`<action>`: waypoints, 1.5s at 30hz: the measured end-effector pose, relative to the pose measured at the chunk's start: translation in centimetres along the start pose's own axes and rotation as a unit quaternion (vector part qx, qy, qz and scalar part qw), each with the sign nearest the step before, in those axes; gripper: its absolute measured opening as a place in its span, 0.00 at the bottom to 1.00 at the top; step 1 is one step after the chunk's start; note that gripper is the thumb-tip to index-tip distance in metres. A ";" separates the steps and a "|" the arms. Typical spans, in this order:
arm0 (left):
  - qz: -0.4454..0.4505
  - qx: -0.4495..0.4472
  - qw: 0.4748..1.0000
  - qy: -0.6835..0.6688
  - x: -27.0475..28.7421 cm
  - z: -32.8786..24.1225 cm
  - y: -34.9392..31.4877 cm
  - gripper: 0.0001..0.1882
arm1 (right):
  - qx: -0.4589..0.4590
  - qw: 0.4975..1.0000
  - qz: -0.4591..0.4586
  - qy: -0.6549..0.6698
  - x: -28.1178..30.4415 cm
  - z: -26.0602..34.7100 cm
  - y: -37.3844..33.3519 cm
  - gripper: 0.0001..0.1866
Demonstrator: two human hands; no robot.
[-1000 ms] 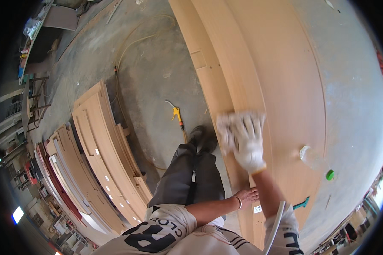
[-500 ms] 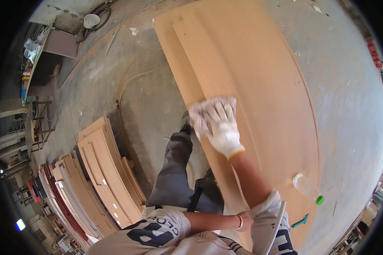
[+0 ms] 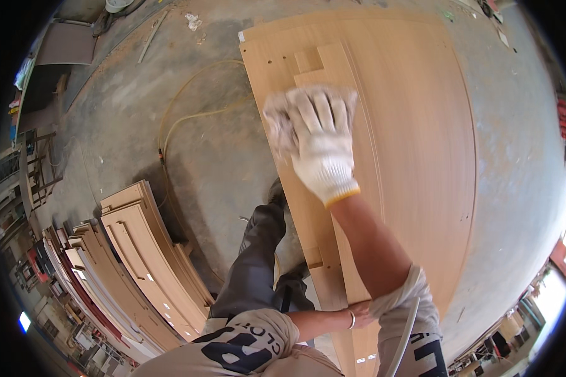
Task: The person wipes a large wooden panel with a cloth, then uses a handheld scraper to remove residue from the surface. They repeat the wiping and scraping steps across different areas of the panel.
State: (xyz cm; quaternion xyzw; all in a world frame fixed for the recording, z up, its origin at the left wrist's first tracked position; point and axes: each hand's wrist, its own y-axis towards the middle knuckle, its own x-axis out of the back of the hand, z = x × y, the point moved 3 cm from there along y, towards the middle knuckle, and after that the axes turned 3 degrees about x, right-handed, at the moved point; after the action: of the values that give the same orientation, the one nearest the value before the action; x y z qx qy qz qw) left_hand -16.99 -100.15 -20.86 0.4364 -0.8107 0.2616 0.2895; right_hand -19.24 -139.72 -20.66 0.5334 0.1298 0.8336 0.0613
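- Right hand (image 3: 321,151) in white knitted work glove: fingers spread flat, palm down, pressed onto a crumpled whitish cloth pad (image 3: 278,125).
- Cloth pad: under and just left of the gloved fingers, protruding past the thumb side; resting on a narrow light-brown wooden strip (image 3: 333,75).
- Wooden strip: lying lengthwise on the large light-brown veneered wooden panel (image 3: 421,157), near its left edge.
- Panel: spread flat over the grey concrete floor (image 3: 188,144).
- Left hand (image 3: 361,311): bare, tucked against the right upper arm near the sleeve; grip state cannot be told.
- Yellow hose (image 3: 188,119): looped on the floor, left of the panel.
- Stacked pale wooden door frames (image 3: 144,251): well apart, lower left.
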 end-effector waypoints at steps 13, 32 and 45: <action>-0.235 0.171 0.926 0.243 4.6 11.4 -3.3 0.33 | -0.117 0.980 0.158 0.030 3.4 2.3 -7.0 0.26; -0.217 0.176 0.949 0.147 4.0 11.3 -1.9 0.34 | -0.136 0.989 0.059 -0.010 0.9 -4.5 5.6 0.28; -0.173 0.179 0.965 0.083 1.0 11.2 -0.3 0.31 | -0.162 0.985 -0.028 -0.049 1.2 -6.8 8.8 0.26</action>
State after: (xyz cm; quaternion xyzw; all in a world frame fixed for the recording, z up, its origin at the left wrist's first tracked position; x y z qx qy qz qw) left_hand -19.90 -108.44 -27.92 0.5912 -0.6361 0.3838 0.3139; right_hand -25.57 -148.86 -19.83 0.5524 0.0046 0.8146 0.1768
